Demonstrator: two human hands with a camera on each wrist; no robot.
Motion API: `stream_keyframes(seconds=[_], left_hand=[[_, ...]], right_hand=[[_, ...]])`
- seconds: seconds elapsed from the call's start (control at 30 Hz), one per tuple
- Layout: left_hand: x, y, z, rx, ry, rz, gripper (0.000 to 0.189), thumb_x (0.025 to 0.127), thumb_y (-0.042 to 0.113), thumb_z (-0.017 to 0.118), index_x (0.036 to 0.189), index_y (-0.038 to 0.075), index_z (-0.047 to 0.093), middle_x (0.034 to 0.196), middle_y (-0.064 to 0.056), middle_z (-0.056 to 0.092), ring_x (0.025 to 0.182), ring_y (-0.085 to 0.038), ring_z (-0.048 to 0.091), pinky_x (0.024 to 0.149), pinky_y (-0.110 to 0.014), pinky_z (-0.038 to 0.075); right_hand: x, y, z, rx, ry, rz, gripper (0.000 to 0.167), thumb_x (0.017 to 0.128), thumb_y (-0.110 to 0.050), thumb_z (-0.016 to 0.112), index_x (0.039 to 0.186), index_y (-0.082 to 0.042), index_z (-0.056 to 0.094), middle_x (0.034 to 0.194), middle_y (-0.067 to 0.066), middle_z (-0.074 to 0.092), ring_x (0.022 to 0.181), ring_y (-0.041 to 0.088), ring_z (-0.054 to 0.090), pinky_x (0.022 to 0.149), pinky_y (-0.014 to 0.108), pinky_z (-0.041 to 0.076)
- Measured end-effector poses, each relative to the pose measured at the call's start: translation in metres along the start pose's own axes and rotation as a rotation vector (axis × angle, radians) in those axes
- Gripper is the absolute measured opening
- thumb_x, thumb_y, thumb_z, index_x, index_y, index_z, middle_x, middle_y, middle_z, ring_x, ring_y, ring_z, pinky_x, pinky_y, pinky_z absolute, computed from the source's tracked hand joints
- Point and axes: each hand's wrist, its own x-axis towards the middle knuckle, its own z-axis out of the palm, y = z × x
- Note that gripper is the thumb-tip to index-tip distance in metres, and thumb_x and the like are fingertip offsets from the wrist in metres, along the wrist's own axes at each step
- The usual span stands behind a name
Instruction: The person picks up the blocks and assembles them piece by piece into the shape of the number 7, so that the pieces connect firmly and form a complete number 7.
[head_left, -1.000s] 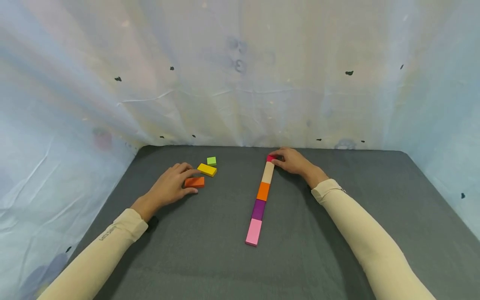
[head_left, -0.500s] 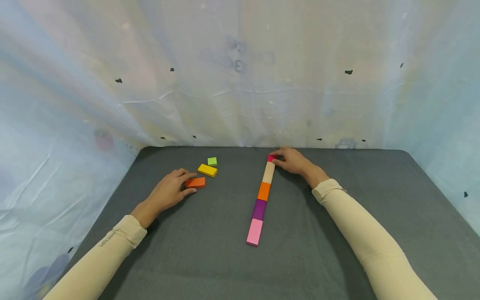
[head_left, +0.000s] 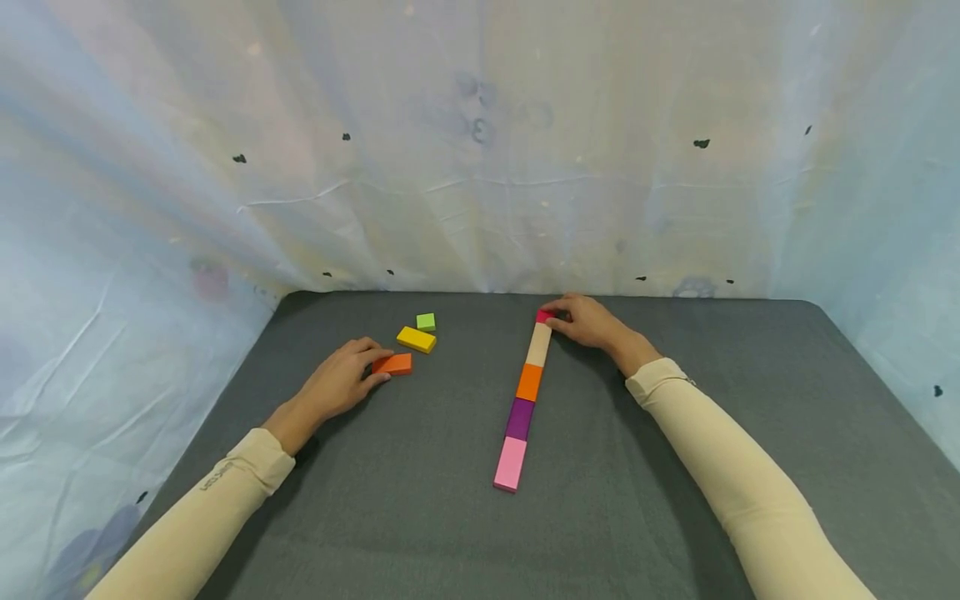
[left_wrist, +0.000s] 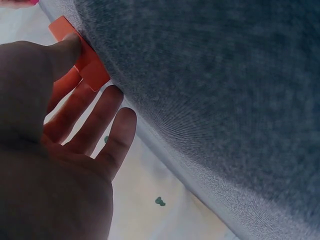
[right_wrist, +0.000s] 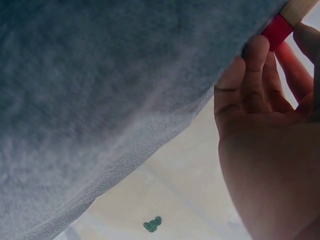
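My left hand [head_left: 339, 382] pinches an orange-red block [head_left: 395, 364] lying on the dark cloth, thumb on its near side and fingers on the far side. The left wrist view shows the thumb across that block [left_wrist: 92, 67]. At the far end of a straight row of blocks, my right hand [head_left: 588, 322] grips a small red block [head_left: 544, 317] between thumb and fingers. Its red side [right_wrist: 278, 32] shows against the beige block in the right wrist view. Towards me the row continues with beige [head_left: 537, 345], orange [head_left: 528, 382], purple [head_left: 520, 419] and pink blocks [head_left: 510, 464].
Beyond the left hand lie a yellow block [head_left: 416, 339] and a small green block [head_left: 426, 322]. Grey cloth [head_left: 420, 517] covers the table. A pale patterned curtain [head_left: 480, 208] hangs right behind the table's far edge and along both sides.
The left hand's thumb and fingers have drawn in closer around the orange-red block. My right hand has stayed at the red block, and the row has not moved.
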Motion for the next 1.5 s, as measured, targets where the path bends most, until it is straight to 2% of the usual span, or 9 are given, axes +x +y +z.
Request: stream_keyframes(seconds=[0.43, 0.57, 0.7, 0.83, 0.9, 1.07, 1.3, 1.5], left_hand=[[-0.001, 0.002, -0.002, 0.009, -0.031, -0.019, 0.046, 0.094, 0.029, 0.070, 0.132, 0.006, 0.063, 0.119, -0.013, 0.065, 0.110, -0.031, 0.060, 0.096, -0.051, 0.048], [-0.001, 0.002, -0.003, 0.005, -0.025, -0.023, 0.045, 0.093, 0.029, 0.071, 0.131, 0.005, 0.064, 0.117, -0.013, 0.065, 0.109, -0.030, 0.060, 0.095, -0.051, 0.048], [-0.001, 0.001, -0.004, -0.005, -0.020, -0.021, 0.043, 0.093, 0.028, 0.071, 0.129, 0.005, 0.065, 0.116, -0.012, 0.066, 0.107, -0.030, 0.060, 0.095, -0.051, 0.048], [-0.002, 0.001, -0.003, -0.022, -0.023, -0.020, 0.041, 0.093, 0.028, 0.071, 0.128, 0.006, 0.066, 0.116, -0.012, 0.066, 0.107, -0.029, 0.061, 0.094, -0.051, 0.048], [-0.002, 0.002, -0.003, -0.025, -0.026, -0.020, 0.041, 0.093, 0.028, 0.071, 0.128, 0.006, 0.066, 0.116, -0.012, 0.066, 0.107, -0.029, 0.061, 0.094, -0.051, 0.048], [0.000, 0.004, -0.005, -0.003, -0.002, -0.025, 0.041, 0.092, 0.028, 0.072, 0.128, 0.008, 0.067, 0.117, -0.011, 0.066, 0.108, -0.029, 0.062, 0.095, -0.051, 0.049], [0.005, 0.014, -0.006, 0.026, 0.043, 0.053, 0.040, 0.090, 0.027, 0.074, 0.124, 0.006, 0.068, 0.115, -0.012, 0.066, 0.103, -0.029, 0.063, 0.090, -0.049, 0.051], [0.016, 0.024, -0.003, 0.079, 0.076, 0.088, 0.040, 0.090, 0.029, 0.075, 0.123, 0.008, 0.069, 0.111, -0.010, 0.067, 0.097, -0.026, 0.063, 0.084, -0.047, 0.049]], right_hand=[[0.000, -0.002, -0.001, 0.001, -0.022, 0.021, 0.041, 0.102, -0.027, 0.057, 0.137, -0.007, 0.060, 0.140, 0.022, 0.054, 0.123, 0.037, 0.056, 0.106, 0.053, 0.042], [0.000, -0.003, -0.003, 0.005, -0.011, 0.009, 0.040, 0.102, -0.026, 0.057, 0.137, -0.006, 0.060, 0.136, 0.022, 0.056, 0.113, 0.036, 0.058, 0.100, 0.052, 0.045], [0.000, -0.004, -0.004, 0.007, -0.007, 0.008, 0.040, 0.102, -0.025, 0.057, 0.137, -0.006, 0.060, 0.140, 0.023, 0.055, 0.125, 0.040, 0.053, 0.104, 0.053, 0.043], [0.000, -0.003, -0.003, 0.015, -0.012, 0.015, 0.040, 0.102, -0.024, 0.057, 0.138, -0.005, 0.059, 0.144, 0.022, 0.053, 0.141, 0.041, 0.040, 0.111, 0.055, 0.037], [-0.001, -0.003, -0.002, 0.022, -0.010, 0.014, 0.040, 0.102, -0.024, 0.057, 0.137, -0.005, 0.059, 0.143, 0.022, 0.054, 0.142, 0.041, 0.039, 0.112, 0.055, 0.036], [0.000, 0.000, 0.000, 0.028, -0.002, 0.005, 0.040, 0.102, -0.025, 0.057, 0.137, -0.005, 0.060, 0.142, 0.022, 0.054, 0.136, 0.040, 0.047, 0.109, 0.054, 0.040], [-0.001, 0.003, 0.002, 0.024, -0.019, 0.022, 0.041, 0.102, -0.027, 0.057, 0.138, -0.007, 0.060, 0.144, 0.020, 0.054, 0.141, 0.040, 0.041, 0.111, 0.054, 0.038], [0.000, 0.002, 0.000, 0.029, -0.022, 0.029, 0.041, 0.103, -0.028, 0.055, 0.138, -0.009, 0.059, 0.146, 0.021, 0.051, 0.134, 0.039, 0.048, 0.109, 0.053, 0.040]])
